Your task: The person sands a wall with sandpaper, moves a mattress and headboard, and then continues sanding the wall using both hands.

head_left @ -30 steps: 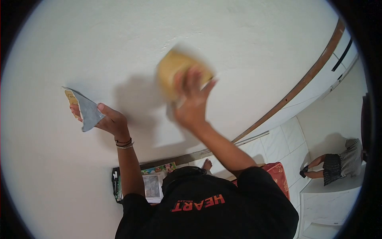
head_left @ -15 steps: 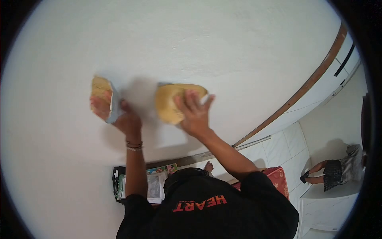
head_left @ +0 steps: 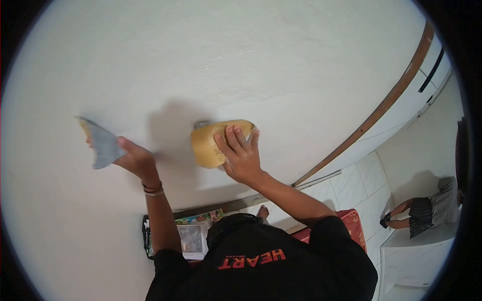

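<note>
My left hand (head_left: 138, 159) is closed on a sheet of sandpaper (head_left: 104, 145). Its grey face is turned to me, a yellowish back shows along the left edge, and the thumb presses on the grey side. This sheet is bent and held out in front of the pale wall (head_left: 301, 60). To the right, my right hand (head_left: 243, 155) grips a second sandpaper sheet (head_left: 205, 145), yellow with dark printing, its fingers spread over the yellow side. That sheet curves close against the wall, with a small grey bit showing at its upper left corner.
A brown wooden strip (head_left: 386, 108) edges the wall at right. Below lie a bag (head_left: 146, 236) with books and papers, a red patterned cushion (head_left: 351, 226) and white floor tiles (head_left: 369, 175). Another person (head_left: 424, 210) is at far right.
My left hand has moved left and turned its sandpaper, so the grey face now shows more. My right hand has shifted slightly down and left with its sheet.
</note>
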The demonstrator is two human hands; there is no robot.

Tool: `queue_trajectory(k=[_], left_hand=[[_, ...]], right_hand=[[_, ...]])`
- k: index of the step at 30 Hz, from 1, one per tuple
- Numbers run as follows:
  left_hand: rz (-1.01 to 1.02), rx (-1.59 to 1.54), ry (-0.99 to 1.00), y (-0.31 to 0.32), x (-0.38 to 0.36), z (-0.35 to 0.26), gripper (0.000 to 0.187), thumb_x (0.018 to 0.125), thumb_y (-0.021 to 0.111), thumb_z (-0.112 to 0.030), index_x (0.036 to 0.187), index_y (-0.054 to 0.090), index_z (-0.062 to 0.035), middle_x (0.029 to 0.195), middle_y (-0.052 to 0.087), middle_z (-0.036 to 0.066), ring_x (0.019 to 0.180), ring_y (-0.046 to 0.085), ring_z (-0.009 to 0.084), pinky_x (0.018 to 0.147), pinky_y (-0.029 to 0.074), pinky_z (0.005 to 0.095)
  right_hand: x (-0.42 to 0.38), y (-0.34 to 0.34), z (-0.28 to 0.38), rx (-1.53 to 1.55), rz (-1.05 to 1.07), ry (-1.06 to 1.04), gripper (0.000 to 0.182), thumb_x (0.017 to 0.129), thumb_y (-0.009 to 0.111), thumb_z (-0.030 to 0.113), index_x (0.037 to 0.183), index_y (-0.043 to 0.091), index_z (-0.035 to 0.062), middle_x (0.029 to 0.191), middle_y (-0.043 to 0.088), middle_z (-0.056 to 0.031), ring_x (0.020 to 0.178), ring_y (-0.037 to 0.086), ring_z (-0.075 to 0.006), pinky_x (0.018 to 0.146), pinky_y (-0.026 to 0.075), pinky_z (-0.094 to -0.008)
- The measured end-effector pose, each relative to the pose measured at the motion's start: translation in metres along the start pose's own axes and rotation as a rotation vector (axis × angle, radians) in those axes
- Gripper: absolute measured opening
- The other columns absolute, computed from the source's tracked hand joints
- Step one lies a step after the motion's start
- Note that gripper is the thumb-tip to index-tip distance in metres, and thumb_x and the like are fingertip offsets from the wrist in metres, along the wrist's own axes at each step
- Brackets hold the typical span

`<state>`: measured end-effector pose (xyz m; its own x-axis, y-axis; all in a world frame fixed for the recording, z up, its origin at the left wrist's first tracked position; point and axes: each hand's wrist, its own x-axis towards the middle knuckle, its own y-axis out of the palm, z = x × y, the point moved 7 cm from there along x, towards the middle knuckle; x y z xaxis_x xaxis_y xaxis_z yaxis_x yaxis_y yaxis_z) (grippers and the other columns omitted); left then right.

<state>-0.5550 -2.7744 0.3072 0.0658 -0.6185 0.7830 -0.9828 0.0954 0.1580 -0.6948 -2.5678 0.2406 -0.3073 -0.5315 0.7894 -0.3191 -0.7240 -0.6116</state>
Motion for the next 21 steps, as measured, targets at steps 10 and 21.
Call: queue_trajectory(k=[10, 21], left_hand=[[-0.125, 0.057, 0.01, -0.013, 0.036, -0.026, 0.059, 0.093, 0.036, -0.028, 0.128, 0.015, 0.0141, 0.137, 0.015, 0.027, 0.127, 0.022, 0.0357, 0.103, 0.019, 0.0401], [-0.01, -0.134, 0.052, 0.006, 0.017, -0.033, 0.057, 0.091, 0.041, -0.017, 0.13, 0.011, 0.0117, 0.136, 0.021, 0.027, 0.124, 0.028, 0.0339, 0.102, 0.023, 0.0394]], right_hand=[[0.085, -0.076, -0.024, 0.104, -0.327, 0.165, 0.06, 0.077, 0.046, 0.02, 0.132, 0.032, 0.0034, 0.141, 0.015, -0.0223, 0.132, 0.009, -0.0353, 0.099, -0.01, -0.0573], [0.065, -0.09, -0.08, 0.029, -0.426, 0.289, 0.055, 0.08, 0.047, 0.023, 0.128, 0.038, -0.0009, 0.141, 0.012, -0.023, 0.133, 0.004, -0.0349, 0.099, -0.012, -0.0559]])
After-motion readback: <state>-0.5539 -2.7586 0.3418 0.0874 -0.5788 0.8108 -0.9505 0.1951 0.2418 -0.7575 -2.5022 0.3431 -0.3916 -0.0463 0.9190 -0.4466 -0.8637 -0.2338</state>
